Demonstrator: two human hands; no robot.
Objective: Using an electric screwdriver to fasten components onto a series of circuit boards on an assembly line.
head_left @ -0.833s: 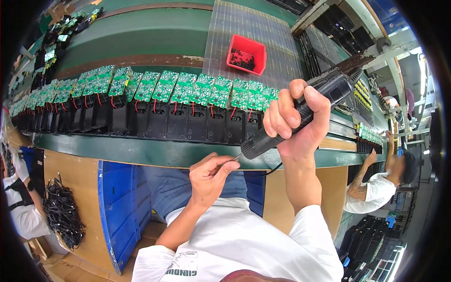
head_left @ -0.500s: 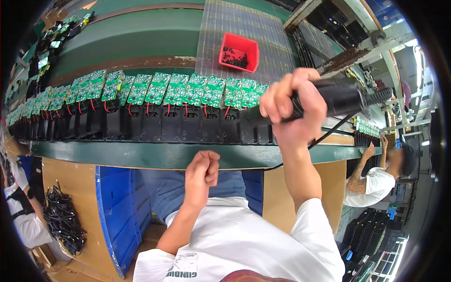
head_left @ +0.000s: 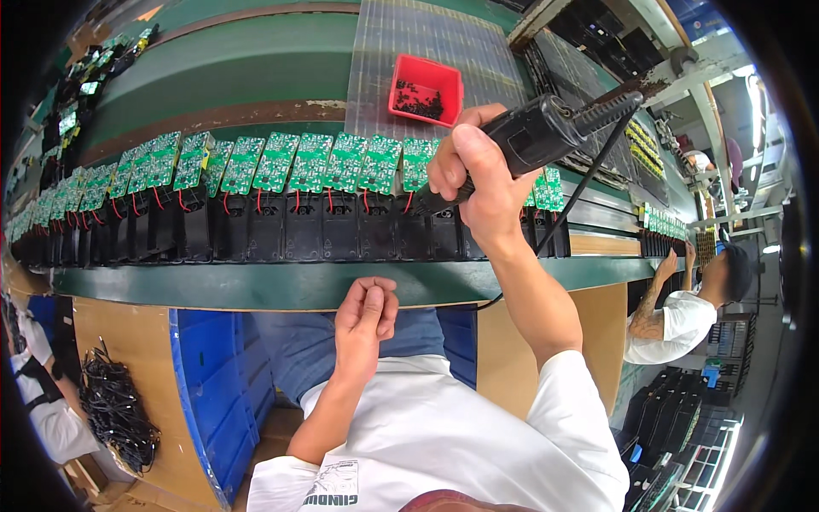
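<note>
My right hand (head_left: 485,183) is wrapped round a black electric screwdriver (head_left: 536,135), which slants with its front end low and left, over a row of black plastic cases (head_left: 337,235). The driver's tip is hard to make out against those cases. Green circuit boards (head_left: 308,162) lean at the cases' far ends, joined to them by short red wires. Closer to me, by the bench's front edge, my left hand (head_left: 367,314) is closed with thumb against curled fingers. Whatever it may hold is hidden.
A red bin (head_left: 461,96) with small black parts stands beyond the row on a clear ribbed sheet (head_left: 375,51). The driver's cable (head_left: 583,186) hangs to the bench edge (head_left: 213,286). At right, another person (head_left: 682,317) handles similar boards. Bundled black cables (head_left: 118,414) lie lower left.
My right hand has moved left with the screwdriver, whose rear end now tips further up and away. My left hand stays almost in place, its thumb now more plainly in view.
</note>
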